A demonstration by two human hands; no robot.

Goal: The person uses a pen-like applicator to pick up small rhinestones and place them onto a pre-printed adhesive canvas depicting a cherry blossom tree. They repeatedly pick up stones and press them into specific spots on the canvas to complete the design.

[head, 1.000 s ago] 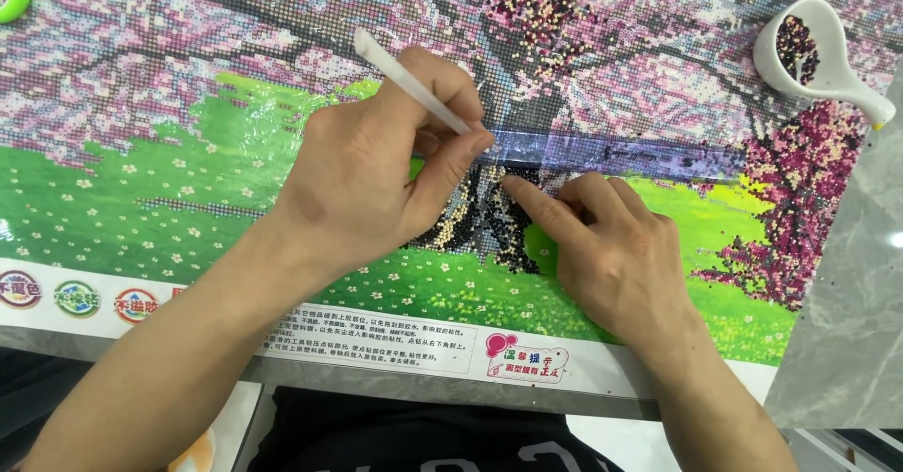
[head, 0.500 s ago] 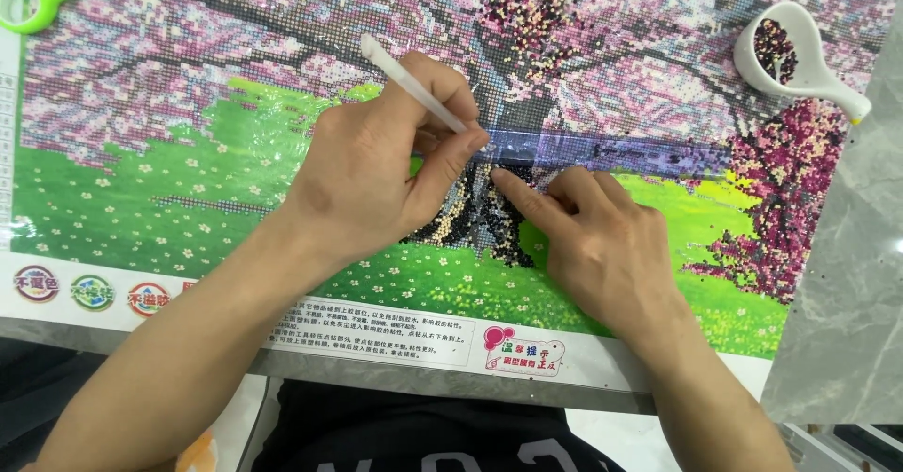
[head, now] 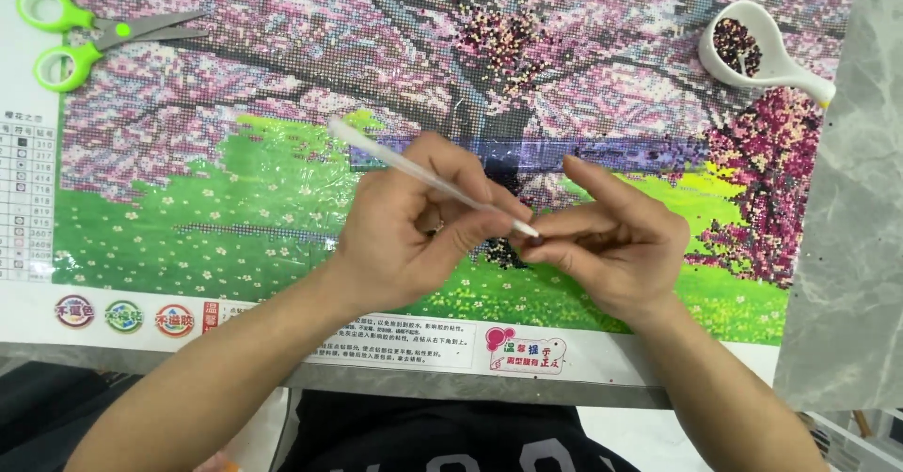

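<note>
Our left hand (head: 404, 237) grips white pen (head: 428, 179), tip meeting pinched right hand (head: 611, 246) fingertips above bead canvas (head: 282, 86); green scissors (head: 85, 35), bead tray (head: 762, 58) nearby.

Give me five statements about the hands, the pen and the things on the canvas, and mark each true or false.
1. The left hand holds a white pen. True.
2. The pen tip meets the fingertips of the right hand. True.
3. The scissors have red handles. False: the handles are green, and they lie at the upper left corner of the canvas.
4. The white tray at the upper right holds dark beads. True.
5. Both hands lie flat on the canvas. False: the fingers are curled and brought together around the pen tip.
</note>
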